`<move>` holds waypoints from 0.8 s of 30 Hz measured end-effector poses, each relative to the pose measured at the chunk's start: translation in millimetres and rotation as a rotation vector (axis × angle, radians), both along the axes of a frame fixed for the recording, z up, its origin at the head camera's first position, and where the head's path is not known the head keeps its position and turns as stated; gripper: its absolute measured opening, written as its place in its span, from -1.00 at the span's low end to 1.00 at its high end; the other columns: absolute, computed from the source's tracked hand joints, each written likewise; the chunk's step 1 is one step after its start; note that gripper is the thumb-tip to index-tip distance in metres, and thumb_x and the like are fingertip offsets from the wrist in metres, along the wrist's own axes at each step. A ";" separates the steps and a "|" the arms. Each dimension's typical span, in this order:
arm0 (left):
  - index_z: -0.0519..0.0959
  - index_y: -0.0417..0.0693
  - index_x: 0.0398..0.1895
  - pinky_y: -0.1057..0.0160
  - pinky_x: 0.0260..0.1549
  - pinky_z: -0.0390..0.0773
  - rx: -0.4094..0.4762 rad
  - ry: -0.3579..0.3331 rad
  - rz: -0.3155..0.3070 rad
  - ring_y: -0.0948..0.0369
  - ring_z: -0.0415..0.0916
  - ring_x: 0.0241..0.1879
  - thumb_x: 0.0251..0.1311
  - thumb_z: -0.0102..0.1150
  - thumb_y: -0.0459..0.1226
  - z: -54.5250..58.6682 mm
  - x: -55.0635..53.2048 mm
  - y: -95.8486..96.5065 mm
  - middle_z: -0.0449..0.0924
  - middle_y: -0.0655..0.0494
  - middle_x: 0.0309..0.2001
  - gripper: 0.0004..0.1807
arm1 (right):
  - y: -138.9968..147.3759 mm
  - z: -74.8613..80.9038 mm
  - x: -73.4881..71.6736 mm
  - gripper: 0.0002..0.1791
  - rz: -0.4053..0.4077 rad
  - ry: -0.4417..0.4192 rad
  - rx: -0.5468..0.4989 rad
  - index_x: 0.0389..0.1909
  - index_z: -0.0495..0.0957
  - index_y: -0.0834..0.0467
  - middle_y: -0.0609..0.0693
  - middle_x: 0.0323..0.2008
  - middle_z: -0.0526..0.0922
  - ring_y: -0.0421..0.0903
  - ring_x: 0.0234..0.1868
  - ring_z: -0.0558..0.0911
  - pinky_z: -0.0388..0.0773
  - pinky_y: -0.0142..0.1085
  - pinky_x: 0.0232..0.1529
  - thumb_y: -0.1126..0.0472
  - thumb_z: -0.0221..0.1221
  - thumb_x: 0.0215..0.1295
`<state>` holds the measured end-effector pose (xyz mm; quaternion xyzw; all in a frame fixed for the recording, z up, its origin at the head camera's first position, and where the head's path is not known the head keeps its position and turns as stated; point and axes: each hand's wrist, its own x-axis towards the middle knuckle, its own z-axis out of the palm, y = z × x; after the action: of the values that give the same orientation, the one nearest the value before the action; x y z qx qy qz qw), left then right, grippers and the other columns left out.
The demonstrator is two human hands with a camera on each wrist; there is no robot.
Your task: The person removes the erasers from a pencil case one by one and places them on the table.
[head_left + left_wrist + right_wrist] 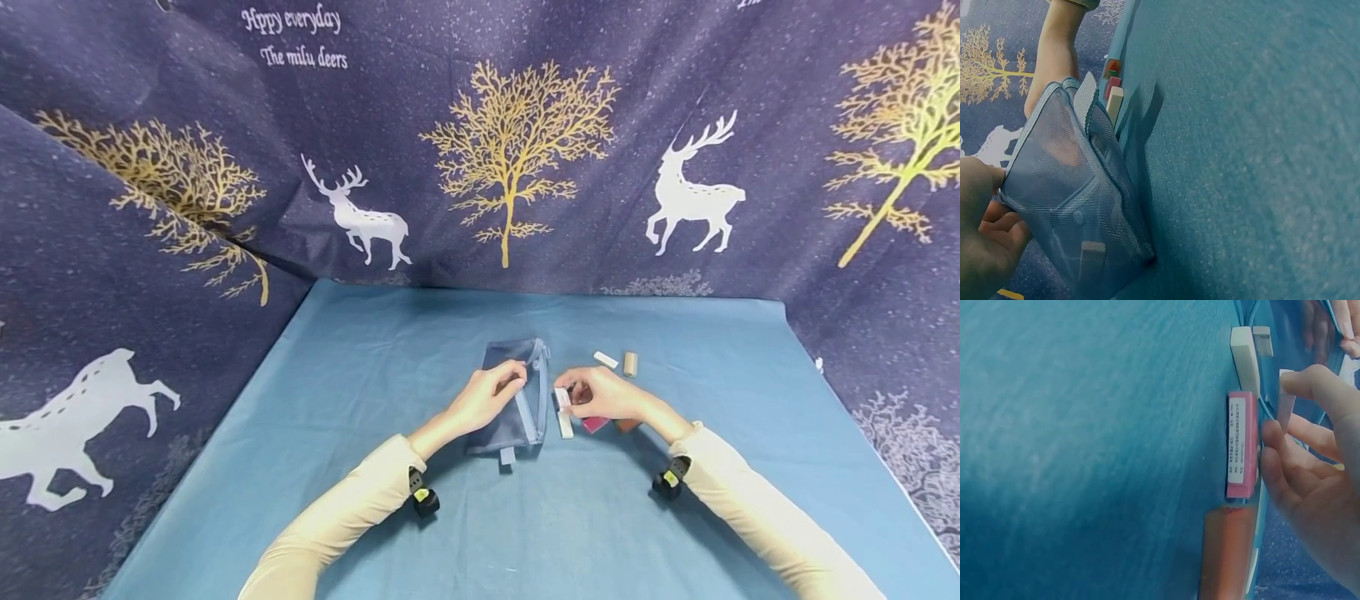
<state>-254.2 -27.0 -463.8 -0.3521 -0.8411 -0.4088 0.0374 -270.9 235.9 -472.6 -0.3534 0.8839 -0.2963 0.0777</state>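
My left hand (487, 398) pinches the edge of a blue-grey mesh zipper pouch (498, 435), tilted up with its mouth parted toward the right in the head view. The mesh side of the pouch (1054, 162) fills much of the left wrist view. Between thumb and fingertips, my right hand (611, 393) holds a small white eraser-like block (1285, 403) beside the pouch's mouth. Below that hand lie a cream block (1245, 359), a pink block (1241, 447) with a printed white label, and an orange-brown block (1227, 550), partly hidden in the head view.
Beyond my right hand, another white block (605, 360) and a tan block (630, 364) lie on the blue tablecloth (360, 375). A dark cloth (442, 233) printed with deer and trees hangs behind the table.
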 end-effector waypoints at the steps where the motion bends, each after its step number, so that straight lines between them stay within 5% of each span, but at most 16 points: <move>1: 0.47 -0.01 -0.17 0.44 -0.66 0.20 -0.003 -0.001 -0.001 0.38 0.05 -0.73 0.33 -0.12 -0.17 -0.2 0.0 0.1 0.46 -0.08 0.16 -0.81 | 0.5 -0.1 0.3 -0.55 -0.002 0.001 -0.001 0.00 0.50 0.20 -0.09 -0.40 0.63 -0.33 -0.41 0.58 0.54 -0.43 -0.30 0.14 0.25 0.06; 24: 0.46 -0.03 -0.18 0.44 -0.68 0.17 0.015 0.008 -0.012 0.37 0.02 -0.75 0.34 -0.14 -0.15 -3.8 -2.1 0.1 0.44 -0.11 0.16 -0.80 | 17.4 1.1 5.4 -0.55 -0.098 0.054 -0.018 -0.07 0.55 0.14 -0.15 -0.49 0.61 -0.34 -0.49 0.53 0.51 -0.42 -0.39 0.08 0.30 -0.01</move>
<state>-256.3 -26.9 -467.6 -0.3585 -0.8357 -0.4139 0.0412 -265.5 253.4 -471.5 -0.3184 0.8992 -0.2979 0.0360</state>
